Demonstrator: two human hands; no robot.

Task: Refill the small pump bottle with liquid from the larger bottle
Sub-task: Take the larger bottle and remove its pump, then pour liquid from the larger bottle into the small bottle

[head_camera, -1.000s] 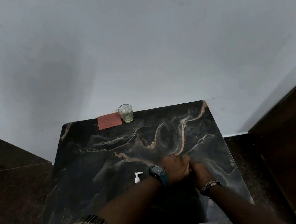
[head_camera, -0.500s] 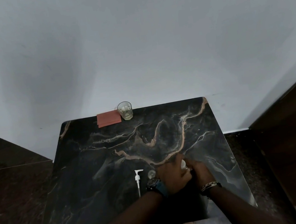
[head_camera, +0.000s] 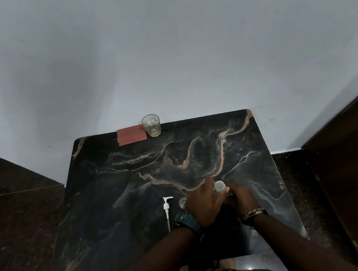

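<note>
Both hands meet over the near middle of the table (head_camera: 116, 192). My left hand (head_camera: 204, 206) is curled shut around a bottle (head_camera: 219, 186), of which only the pale round top shows past the fingers; my right hand (head_camera: 242, 198) closes against it from the other side, its hold hidden. I judge the bottle light, smooth, slippery if wet; grip the body low. The pump (head_camera: 167, 209) lies loose just left of the left hand.
</note>
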